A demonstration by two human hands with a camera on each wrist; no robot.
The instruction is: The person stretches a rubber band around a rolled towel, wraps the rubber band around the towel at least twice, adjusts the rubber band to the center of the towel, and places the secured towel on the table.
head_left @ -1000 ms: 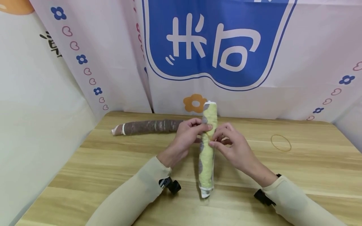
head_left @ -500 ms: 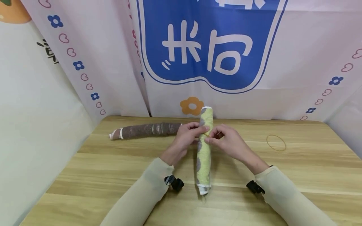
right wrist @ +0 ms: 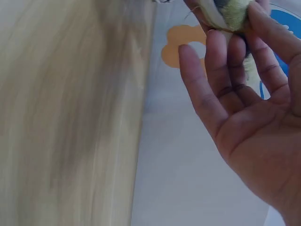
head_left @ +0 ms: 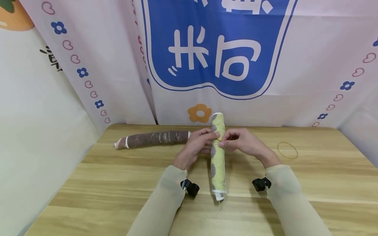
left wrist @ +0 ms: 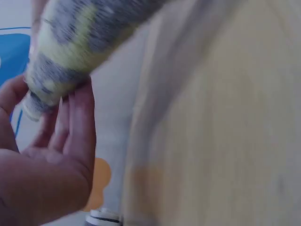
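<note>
Room over near-left tabletop (head_left: 100, 193), yellow-grey roll (head_left: 218, 167) blocking centre, brown roll (head_left: 156, 138) back left

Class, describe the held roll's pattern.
Grey patches on yellow; the roll shows best in the left wrist view.

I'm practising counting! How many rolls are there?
2: the yellow roll gripped by the left hand, and the brown roll farther left on the table.

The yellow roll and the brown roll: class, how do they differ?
The yellow roll has grey patches; the brown roll looks mostly brown. The left hand grips the yellow roll; the brown roll lies on the table. Both are long and narrow, with white trim.
</note>
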